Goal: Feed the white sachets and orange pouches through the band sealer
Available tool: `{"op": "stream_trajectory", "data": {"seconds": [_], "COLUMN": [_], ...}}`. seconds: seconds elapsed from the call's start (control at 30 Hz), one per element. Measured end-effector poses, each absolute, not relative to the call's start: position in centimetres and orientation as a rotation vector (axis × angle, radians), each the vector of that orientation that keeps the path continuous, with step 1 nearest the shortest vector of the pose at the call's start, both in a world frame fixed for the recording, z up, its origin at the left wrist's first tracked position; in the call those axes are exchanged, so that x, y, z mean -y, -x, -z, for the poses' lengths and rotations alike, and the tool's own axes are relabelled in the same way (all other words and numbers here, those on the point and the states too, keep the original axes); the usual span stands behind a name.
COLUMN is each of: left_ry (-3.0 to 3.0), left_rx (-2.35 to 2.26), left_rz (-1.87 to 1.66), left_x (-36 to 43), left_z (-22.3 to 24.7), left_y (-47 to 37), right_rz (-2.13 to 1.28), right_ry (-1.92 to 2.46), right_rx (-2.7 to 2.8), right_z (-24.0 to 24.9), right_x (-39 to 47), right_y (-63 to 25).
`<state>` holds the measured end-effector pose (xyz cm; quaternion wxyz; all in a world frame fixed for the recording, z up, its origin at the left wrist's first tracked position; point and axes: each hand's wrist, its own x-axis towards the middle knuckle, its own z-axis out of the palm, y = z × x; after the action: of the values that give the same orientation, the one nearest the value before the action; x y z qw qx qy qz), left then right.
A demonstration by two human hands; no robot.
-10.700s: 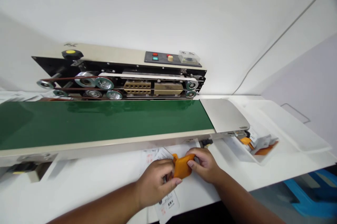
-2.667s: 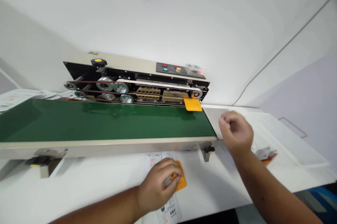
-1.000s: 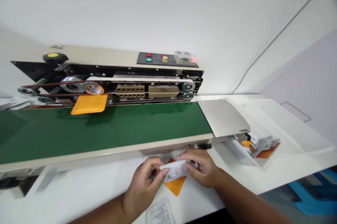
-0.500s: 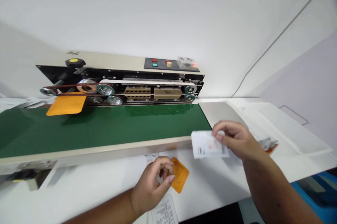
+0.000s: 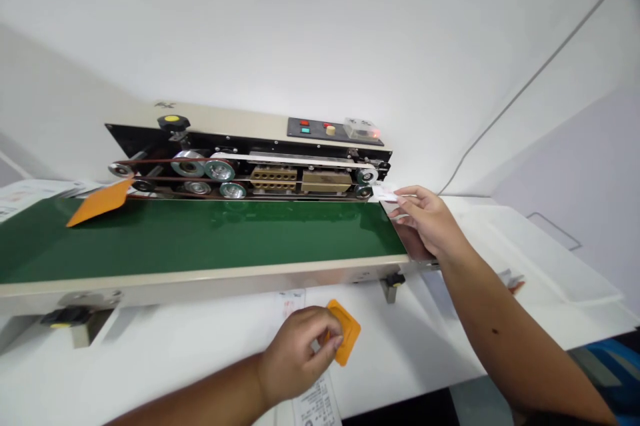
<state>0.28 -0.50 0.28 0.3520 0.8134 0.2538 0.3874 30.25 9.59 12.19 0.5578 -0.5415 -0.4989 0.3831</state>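
My right hand point(image 5: 425, 219) pinches the right end of a white printed pouch point(image 5: 385, 193), whose left edge meets the rollers at the right end of a band sealing machine point(image 5: 300, 181). Low in the middle, my left hand point(image 5: 305, 353) is closed, thumb and fingertips at the left edge of an orange pouch point(image 5: 349, 335); part of that edge is hidden behind the fingers. Another orange pouch point(image 5: 103, 203) rests tilted at the left end of the green conveyor belt point(image 5: 210, 239), by the machine's last rollers.
White printed pouches point(image 5: 45, 193) lie past the belt's left end. Printed packets point(image 5: 316, 405) lie on the white table point(image 5: 200, 359) by my left hand. At right stand a whitish translucent tray point(image 5: 560, 259) and, lower, a blue crate point(image 5: 605, 373). Black knobs point(image 5: 70, 317) stick out below the belt.
My right hand has carried the white pouch up and back to the machine's right rollers. The far orange pouch has come out leftward and tipped over. My left hand has shifted slightly right.
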Motion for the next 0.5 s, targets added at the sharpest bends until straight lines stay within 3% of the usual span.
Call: {"op": "stream_trajectory", "data": {"seconds": [0.3, 0.5], "left_ry": [-2.166, -2.154], "left_rx": [-0.605, -0.629], "left_rz": [-0.977, -0.994], "left_x": [0.6, 0.7], "left_z": [-0.6, -0.7], "left_y": [-0.4, -0.4], "right_rz": [-0.995, -0.175], "right_ry": [1.299, 1.263], "right_rx": [1.375, 1.549], "right_z": [-12.3, -12.1], "right_x": [-10.5, -6.2], "right_y": [-28.7, -27.1]}}
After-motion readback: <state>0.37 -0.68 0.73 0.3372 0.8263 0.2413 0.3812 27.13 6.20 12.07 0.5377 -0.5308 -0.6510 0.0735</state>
